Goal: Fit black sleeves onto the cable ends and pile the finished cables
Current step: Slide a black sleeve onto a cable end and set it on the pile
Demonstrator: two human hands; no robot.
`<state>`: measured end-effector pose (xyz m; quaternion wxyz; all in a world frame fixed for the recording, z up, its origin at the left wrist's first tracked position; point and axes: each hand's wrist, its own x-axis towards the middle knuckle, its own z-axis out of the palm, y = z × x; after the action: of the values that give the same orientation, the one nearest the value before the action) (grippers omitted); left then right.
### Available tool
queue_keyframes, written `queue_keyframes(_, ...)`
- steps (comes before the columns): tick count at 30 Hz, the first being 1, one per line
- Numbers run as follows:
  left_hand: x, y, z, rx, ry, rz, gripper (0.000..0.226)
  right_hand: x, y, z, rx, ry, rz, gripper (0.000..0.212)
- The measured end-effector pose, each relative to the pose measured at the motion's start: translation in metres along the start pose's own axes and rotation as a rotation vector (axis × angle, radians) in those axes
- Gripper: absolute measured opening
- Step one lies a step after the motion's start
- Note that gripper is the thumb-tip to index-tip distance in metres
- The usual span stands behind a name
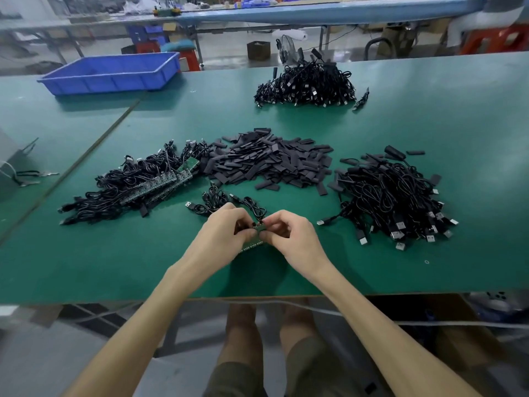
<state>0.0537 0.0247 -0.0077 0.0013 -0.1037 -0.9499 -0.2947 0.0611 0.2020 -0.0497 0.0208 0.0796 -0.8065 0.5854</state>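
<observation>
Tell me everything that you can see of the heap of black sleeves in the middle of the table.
The heap of sleeves is a low, wide mound of many short, flat black pieces, matte, perhaps rubber or shrink tube. They lie loose, crossing in all directions, on the green table. Its left edge meets the cables with green boards; stray sleeves reach the cable pile at the right. The left hand and right hand hold a board nearer, apart from it.
</observation>
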Motion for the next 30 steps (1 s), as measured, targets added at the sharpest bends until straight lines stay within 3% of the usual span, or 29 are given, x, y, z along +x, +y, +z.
queue_keyframes(25, -0.004, 0.021, 0.016, -0.032, 0.181, -0.123, 0.020, -0.006, -0.007, 0.003, -0.069, 0.113, 0.011, 0.011)
queue_keyframes(30, -0.008, 0.005, -0.008, 0.236, 0.153, -0.099, 0.016, -0.003, -0.006, -0.006, 0.144, 0.143, 0.059, 0.013)
